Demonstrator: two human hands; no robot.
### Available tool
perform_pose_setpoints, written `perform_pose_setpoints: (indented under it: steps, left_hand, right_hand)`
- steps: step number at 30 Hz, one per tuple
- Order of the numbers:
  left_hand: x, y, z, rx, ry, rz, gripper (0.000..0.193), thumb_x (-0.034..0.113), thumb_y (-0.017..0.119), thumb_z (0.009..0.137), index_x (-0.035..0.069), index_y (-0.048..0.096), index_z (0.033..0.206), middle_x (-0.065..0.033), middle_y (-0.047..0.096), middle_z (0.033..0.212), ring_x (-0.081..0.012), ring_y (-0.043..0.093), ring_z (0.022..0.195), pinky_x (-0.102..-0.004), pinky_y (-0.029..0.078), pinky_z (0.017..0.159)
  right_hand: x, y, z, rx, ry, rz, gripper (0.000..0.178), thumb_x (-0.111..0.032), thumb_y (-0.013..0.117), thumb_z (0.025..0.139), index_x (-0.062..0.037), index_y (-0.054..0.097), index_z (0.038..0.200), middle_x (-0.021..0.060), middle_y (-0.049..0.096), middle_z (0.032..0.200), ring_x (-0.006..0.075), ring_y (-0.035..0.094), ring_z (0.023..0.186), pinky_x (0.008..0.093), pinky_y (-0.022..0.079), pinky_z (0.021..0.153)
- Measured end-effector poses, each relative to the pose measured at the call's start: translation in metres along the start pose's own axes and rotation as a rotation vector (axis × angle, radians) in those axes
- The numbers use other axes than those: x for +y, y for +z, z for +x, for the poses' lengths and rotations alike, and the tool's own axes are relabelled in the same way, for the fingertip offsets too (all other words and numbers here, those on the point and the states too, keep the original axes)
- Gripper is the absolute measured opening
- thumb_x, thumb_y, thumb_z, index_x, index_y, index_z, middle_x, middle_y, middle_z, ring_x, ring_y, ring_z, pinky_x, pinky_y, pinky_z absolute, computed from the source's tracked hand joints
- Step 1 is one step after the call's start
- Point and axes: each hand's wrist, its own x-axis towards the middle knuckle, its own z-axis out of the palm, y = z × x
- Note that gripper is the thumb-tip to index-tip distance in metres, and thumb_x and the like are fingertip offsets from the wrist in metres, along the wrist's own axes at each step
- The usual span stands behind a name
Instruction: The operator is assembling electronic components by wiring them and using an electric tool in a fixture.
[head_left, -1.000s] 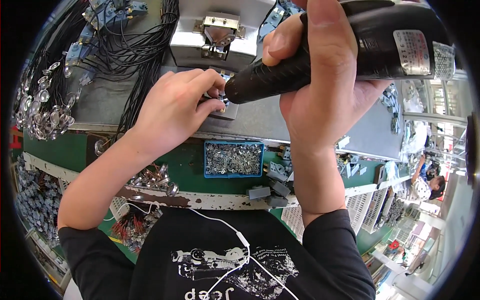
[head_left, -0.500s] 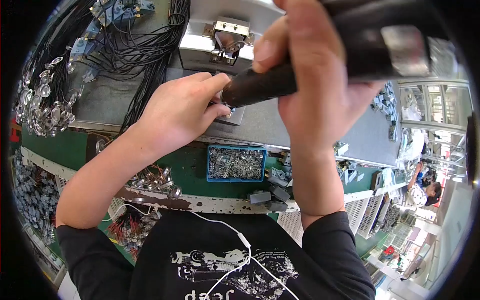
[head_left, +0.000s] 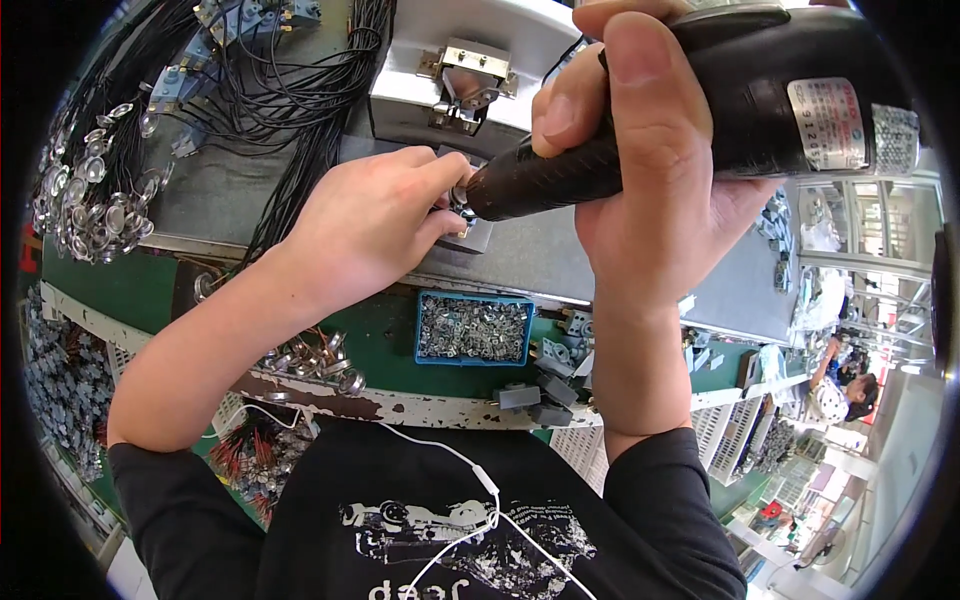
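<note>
Black handheld power tool (head_left: 752,112) lies slantwise above the grey worktop (head_left: 560,258), its tapered nose pointing left and down to a small grey block (head_left: 478,238). The right hand's (head_left: 655,190) grip is clenched round the tool's barrel, thumb on the near side. The left hand (head_left: 380,205) is at the block, its thumb and forefinger curled either side of the nose; whatever lies between them is mostly hidden, so I cannot tell whether that grip is closed on anything. Just beyond the block stands a pale housing (head_left: 408,108) with a metal mechanism (head_left: 472,84) on its front. Black cables (head_left: 305,95) spread to the left, near a heap of round metal caps (head_left: 108,205). Nearer the body, a blue tray (head_left: 474,362) full of small metal pieces (head_left: 472,327) sits on a green ledge (head_left: 388,350), with dark grey blocks (head_left: 520,397) to its right.
</note>
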Motion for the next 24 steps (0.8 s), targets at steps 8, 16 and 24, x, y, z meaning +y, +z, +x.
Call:
perform_pose_setpoints:
  steps: [8,16,24]
  left_hand:
    - [0.008,-0.005,-0.002,-0.009,-0.042,-0.016,0.025,0.018,0.074,0.089,0.008,0.06,0.107,-0.0096,0.066,0.095,-0.0328,0.068,0.092,-0.0444,0.054,0.077]
    - [0.004,0.005,-0.005,0.141,0.093,-0.008,0.019,0.016,0.076,0.087,0.006,0.061,0.094,-0.0092,0.064,0.089,-0.0308,0.065,0.091,-0.043,0.051,0.08]
    - [0.022,-0.008,-0.016,0.136,0.339,0.023,0.017,0.004,0.075,0.079,0.007,0.064,0.091,-0.0061,0.065,0.092,-0.0282,0.063,0.09,-0.0396,0.049,0.082]
  right_hand:
    - [-0.005,-0.004,0.001,0.0,0.017,-0.006,0.053,0.012,0.074,0.086,0.001,0.045,0.129,0.0109,0.069,0.095,0.013,0.067,0.074,0.0268,0.056,0.059]
    - [-0.008,-0.011,-0.004,0.038,0.042,-0.021,0.053,0.012,0.074,0.086,0.001,0.046,0.129,0.0107,0.069,0.095,0.0129,0.067,0.073,0.0268,0.055,0.059]
    - [0.004,-0.039,0.0,0.172,0.082,-0.07,0.052,0.012,0.074,0.086,0.0011,0.046,0.129,0.0106,0.069,0.094,0.0129,0.067,0.073,0.0267,0.055,0.059]
